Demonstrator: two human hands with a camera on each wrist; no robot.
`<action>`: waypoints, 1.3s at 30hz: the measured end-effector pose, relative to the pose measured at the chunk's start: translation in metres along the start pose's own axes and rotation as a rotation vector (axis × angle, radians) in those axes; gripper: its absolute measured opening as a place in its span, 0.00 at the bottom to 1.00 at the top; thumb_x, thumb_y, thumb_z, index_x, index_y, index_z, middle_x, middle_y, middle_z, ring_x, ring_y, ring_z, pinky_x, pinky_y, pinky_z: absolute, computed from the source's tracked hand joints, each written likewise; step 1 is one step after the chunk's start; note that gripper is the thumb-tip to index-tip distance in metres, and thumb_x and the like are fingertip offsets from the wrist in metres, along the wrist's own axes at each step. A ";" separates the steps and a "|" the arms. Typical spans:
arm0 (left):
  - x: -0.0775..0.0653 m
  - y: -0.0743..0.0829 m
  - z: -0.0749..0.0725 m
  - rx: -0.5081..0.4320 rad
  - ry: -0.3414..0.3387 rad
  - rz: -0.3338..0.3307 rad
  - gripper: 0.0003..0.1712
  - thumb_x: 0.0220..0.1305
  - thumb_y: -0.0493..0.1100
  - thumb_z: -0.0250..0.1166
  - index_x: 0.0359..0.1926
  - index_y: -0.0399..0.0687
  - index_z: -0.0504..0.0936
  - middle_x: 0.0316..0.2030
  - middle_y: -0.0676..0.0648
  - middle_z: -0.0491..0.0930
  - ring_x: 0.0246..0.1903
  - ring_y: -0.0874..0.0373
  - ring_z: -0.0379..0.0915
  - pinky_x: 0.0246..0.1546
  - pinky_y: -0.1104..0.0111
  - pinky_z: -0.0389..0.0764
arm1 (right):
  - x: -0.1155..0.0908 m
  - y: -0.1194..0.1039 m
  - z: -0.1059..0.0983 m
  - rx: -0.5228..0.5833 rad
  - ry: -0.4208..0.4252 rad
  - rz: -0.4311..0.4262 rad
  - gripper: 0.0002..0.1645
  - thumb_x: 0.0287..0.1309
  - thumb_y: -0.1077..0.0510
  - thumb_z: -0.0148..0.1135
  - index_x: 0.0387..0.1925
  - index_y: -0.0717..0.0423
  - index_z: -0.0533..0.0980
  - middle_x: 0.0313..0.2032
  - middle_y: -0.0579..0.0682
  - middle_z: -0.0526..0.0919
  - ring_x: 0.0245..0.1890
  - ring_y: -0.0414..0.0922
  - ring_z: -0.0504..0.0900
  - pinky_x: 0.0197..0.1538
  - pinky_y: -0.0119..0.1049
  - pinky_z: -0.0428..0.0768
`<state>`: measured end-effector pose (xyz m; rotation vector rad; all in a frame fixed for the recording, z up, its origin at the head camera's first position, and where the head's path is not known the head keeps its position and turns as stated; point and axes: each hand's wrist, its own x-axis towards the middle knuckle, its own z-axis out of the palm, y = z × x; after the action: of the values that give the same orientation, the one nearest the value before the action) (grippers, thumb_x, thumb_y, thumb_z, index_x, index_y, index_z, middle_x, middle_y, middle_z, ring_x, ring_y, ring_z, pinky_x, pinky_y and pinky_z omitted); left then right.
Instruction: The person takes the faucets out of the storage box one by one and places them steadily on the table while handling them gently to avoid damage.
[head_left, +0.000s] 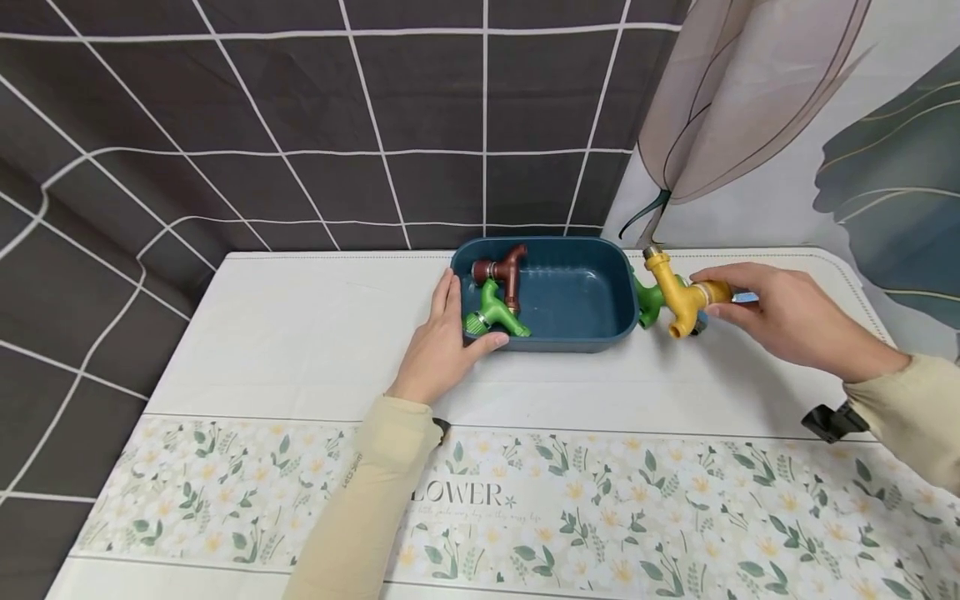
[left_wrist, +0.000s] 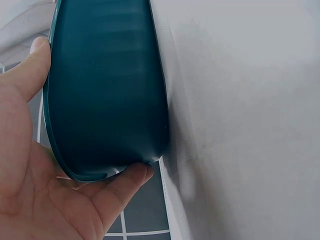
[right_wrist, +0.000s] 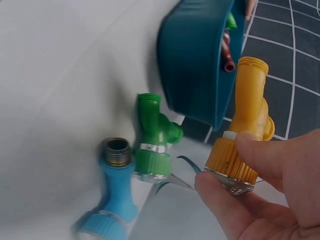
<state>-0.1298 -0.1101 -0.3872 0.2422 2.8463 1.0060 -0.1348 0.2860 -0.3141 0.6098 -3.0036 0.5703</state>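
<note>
A dark blue-green plastic basin (head_left: 585,343) sits on the table against the back wall. My left hand (head_left: 438,350) grips its left end, thumb at the front rim and fingers round the end wall; the left wrist view shows the hand (left_wrist: 65,195) close up. In the basin's left part lie a brown-red faucet (head_left: 510,275) and a green faucet (head_left: 492,310). My right hand (head_left: 787,312) pinches a yellow faucet (head_left: 681,298) by its ribbed handle, raised just right of the basin. Below it on the table are another green faucet (right_wrist: 154,135) and a blue faucet (right_wrist: 117,187).
White cloth with a floral band (head_left: 645,500) covers the table. Behind stands a dark wall with white grid lines (head_left: 420,100), and a curtain with leaf prints (head_left: 720,108) hangs at the right.
</note>
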 end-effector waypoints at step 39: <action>0.001 0.000 0.000 -0.003 -0.010 -0.008 0.62 0.65 0.68 0.63 0.80 0.43 0.37 0.80 0.55 0.27 0.63 0.40 0.71 0.61 0.48 0.72 | -0.034 0.018 0.040 0.018 -0.159 0.005 0.23 0.55 0.64 0.73 0.54 0.63 0.81 0.51 0.63 0.83 0.47 0.57 0.84 0.43 0.52 0.83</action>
<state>-0.1304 -0.1100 -0.3876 0.2350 2.8346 1.0047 -0.1083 0.2995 -0.3612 0.6796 -3.1512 0.5761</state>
